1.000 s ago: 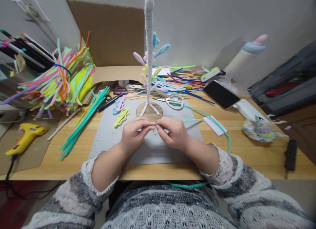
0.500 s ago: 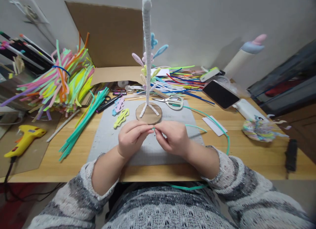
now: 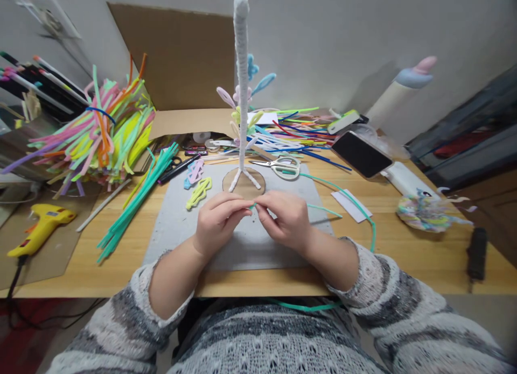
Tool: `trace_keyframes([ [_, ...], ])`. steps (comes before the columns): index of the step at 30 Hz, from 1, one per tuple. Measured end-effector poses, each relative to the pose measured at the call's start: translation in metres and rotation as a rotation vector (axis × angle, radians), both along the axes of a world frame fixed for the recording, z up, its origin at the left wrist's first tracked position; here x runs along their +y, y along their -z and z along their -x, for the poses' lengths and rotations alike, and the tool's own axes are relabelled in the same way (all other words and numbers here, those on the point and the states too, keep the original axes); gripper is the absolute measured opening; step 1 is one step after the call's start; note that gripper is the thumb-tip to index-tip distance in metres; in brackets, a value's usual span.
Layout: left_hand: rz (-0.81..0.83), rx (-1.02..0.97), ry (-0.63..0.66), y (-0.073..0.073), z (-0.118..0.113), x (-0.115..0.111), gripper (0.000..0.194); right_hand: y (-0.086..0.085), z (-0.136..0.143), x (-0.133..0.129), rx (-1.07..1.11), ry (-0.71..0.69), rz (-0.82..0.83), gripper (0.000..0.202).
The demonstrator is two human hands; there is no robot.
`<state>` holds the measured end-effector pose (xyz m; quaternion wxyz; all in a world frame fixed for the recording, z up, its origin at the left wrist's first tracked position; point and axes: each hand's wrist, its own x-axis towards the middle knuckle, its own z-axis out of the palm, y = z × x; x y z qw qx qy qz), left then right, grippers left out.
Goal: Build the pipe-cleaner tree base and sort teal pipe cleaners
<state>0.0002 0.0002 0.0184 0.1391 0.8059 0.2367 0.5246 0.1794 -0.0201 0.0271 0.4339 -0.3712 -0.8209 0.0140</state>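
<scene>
Between the fingertips of my left hand point(image 3: 222, 220) and my right hand point(image 3: 285, 218), a green pipe cleaner point(image 3: 325, 209) is pinched, its free end sticking out past my right hand. Both hands are closed and meet just above the grey mat point(image 3: 242, 253). Right behind them stands a tall white wrapped stem point(image 3: 241, 89) on a round wooden base point(image 3: 258, 179), with looped pastel shapes around its middle. Yellow zigzag pipe cleaners point(image 3: 198, 193) and a pink-and-blue pair point(image 3: 194, 173) lie on the mat to the left. Scissors point(image 3: 285, 168) rest beside the base.
Green pipe cleaners point(image 3: 137, 202) and a yellow glue gun point(image 3: 42, 228) lie at left, below a big colourful bundle point(image 3: 109, 132). Cardboard point(image 3: 177, 56) stands behind. At right are a phone point(image 3: 361, 153), a white card point(image 3: 351, 206) and a black-handled tool point(image 3: 477, 253).
Both hands have shifted slightly to the right, still pinching the green pipe cleaner, and its free end has moved a little right with them. The things on the table stay put.
</scene>
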Motion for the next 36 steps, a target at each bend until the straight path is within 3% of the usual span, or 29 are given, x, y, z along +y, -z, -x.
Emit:
trace_keyframes([
  [6,0.122,-0.022,0.01,-0.002,-0.002,0.001,0.009,0.002,-0.003,0.002,-0.013,0.021,-0.013,0.014],
  [23,0.07,-0.033,-0.083,-0.004,-0.006,-0.002,0.008,0.004,-0.001,0.0,0.027,-0.032,-0.006,0.012],
  [28,-0.014,-0.003,-0.123,-0.001,-0.005,-0.002,0.012,0.006,0.005,-0.007,0.053,-0.021,0.034,0.014],
  [32,-0.132,0.045,-0.136,0.002,-0.002,-0.002,0.018,0.004,0.011,-0.011,0.168,-0.038,0.161,0.016],
  [34,-0.05,0.022,-0.092,0.001,-0.001,-0.002,0.016,0.003,0.01,-0.01,0.205,-0.046,0.21,0.016],
  [36,0.139,-0.047,-0.018,-0.002,-0.002,-0.002,0.009,0.002,0.008,-0.006,0.196,-0.052,0.215,0.016],
])
